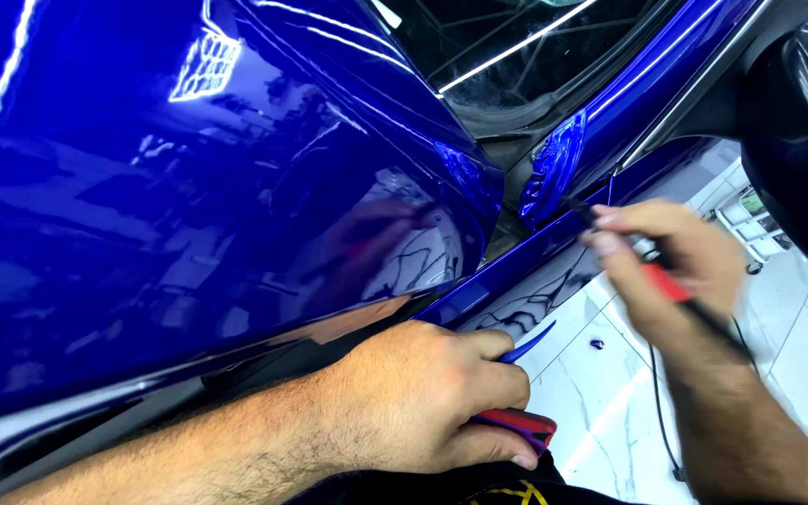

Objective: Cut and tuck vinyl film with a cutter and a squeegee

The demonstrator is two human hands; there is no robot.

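A glossy blue car hood point(189, 168) fills the left and middle of the view. My left hand point(423, 397) rests at the hood's lower edge, gripping a strip of blue film point(530, 339) and a red-edged tool point(526, 425) under the fingers. Further right, my right hand point(670, 266), blurred by motion, holds a thin black and red tool point(666, 281) with its tip against the blue fender edge point(554, 173) near the windshield corner. A thin black cord point(658, 402) hangs from that tool.
The dark windshield point(516, 47) sits at the top. A black side mirror point(806, 131) juts in at the upper right. Below lies a white marble-tile floor point(610, 411), with a small trolley of containers point(750, 224) beyond my right hand.
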